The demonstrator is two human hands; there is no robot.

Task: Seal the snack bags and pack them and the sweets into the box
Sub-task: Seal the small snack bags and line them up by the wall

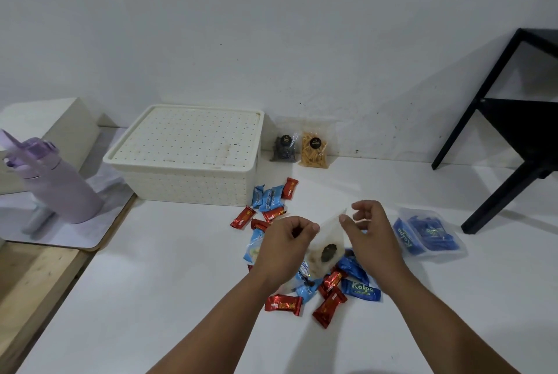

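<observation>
Two hands — left hand (287,240), right hand (370,228) — on snack bag (327,248)

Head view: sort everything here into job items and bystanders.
Job items: clear snack bag pinched at its top by left hand and right hand; two snack bags by the wall; loose sweets; lidded white box; clear tub of blue sweets.

Bystanders: purple bottle; black stand.

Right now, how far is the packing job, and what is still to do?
Early stage. Two snack bags, the dark one and the yellow one, stand by the wall, apparently finished. In hand: the left hand and right hand pinch the top of a clear snack bag. Left: the box is lidded, and the sweets lie loose on the table.
</observation>
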